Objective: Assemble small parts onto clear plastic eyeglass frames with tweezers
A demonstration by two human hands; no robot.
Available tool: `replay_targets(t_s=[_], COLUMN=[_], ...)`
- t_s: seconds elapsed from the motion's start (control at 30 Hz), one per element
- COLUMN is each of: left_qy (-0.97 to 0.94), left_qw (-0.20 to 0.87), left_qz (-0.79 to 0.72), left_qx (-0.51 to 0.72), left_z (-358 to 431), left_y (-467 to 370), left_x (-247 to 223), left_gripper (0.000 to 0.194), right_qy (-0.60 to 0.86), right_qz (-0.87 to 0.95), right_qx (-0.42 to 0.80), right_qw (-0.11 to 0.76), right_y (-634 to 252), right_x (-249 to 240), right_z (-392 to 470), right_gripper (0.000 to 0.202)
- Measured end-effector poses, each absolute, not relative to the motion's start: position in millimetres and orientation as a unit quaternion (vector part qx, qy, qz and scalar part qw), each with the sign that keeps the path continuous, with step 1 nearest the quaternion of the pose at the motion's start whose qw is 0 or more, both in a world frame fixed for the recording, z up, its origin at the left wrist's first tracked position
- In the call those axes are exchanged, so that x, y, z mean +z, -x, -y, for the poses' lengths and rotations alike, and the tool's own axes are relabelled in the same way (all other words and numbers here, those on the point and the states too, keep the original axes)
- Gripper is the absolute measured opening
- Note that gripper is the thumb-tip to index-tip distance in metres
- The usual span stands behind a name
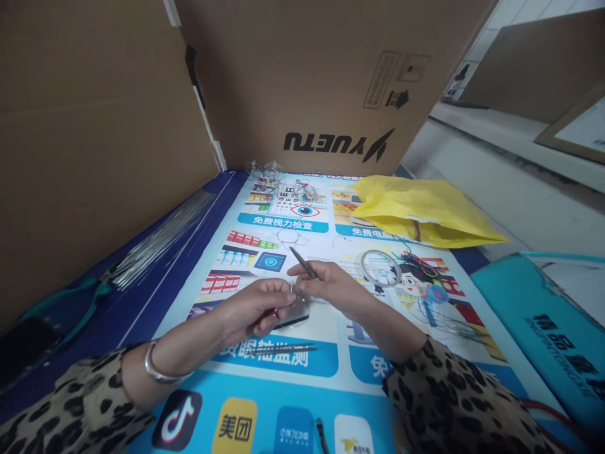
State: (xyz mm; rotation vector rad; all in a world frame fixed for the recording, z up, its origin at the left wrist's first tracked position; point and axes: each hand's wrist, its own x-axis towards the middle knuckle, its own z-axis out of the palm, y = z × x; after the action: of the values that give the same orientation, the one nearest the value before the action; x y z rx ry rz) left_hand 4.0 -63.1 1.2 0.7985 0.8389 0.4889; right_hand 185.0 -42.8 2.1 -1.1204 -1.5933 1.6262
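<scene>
In the middle of the printed mat, my two hands meet at their fingertips. My left hand point(265, 306) is closed in a pinch on what looks like a thin wire point(292, 288); its far end is too fine to follow. My right hand point(333, 287) pinches close beside it and also grips a slim dark pointed tool point(302, 261), its tip angled up and left. Whether that tool is tweezers I cannot tell. Below the hands, a dark thin stick-like item point(283, 349) lies on the mat. A round dish point(380, 268) of clear beads stands right of my right hand.
Cardboard panels point(293, 82) wall the back and left. A bundle of straight wires point(163, 239) and a teal-handled tool point(89, 302) lie left. Tangled wire pieces point(302, 189) sit at the back. A yellow bag point(425, 208), coloured cords point(420, 261) and a teal box point(543, 334) are right.
</scene>
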Motion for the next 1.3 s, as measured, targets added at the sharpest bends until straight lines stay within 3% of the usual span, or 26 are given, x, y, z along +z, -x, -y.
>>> replay_targets(t_s=[0.17, 0.4, 0.6, 1.3], left_qy=[-0.394, -0.468, -0.538, -0.448], left_qw=[0.780, 0.674, 0.580, 0.673], left_qz=[-0.418, -0.517, -0.568, -0.502], left_qx=[0.248, 0.245, 0.228, 0.305], left_z=[60.0, 61.5, 61.4, 52.2], left_y=[-2.6, -9.2, -11.9, -7.6], left_x=[-5.4, 0.9, -5.1, -7.4], left_gripper=[0.023, 0.023, 0.018, 0.019], right_qy=[0.439, 0.503, 0.491, 0.501], right_qz=[0.577, 0.510, 0.517, 0.556], right_qx=[0.622, 0.641, 0.630, 0.581], right_qw=[0.295, 0.276, 0.309, 0.320], right_y=[-185.3, -181.9, -179.0, -173.8], right_x=[5.6, 2.4, 2.5, 3.6], right_z=[41.4, 42.8, 44.4, 30.4], right_gripper=[0.010, 0.016, 0.013, 0.012])
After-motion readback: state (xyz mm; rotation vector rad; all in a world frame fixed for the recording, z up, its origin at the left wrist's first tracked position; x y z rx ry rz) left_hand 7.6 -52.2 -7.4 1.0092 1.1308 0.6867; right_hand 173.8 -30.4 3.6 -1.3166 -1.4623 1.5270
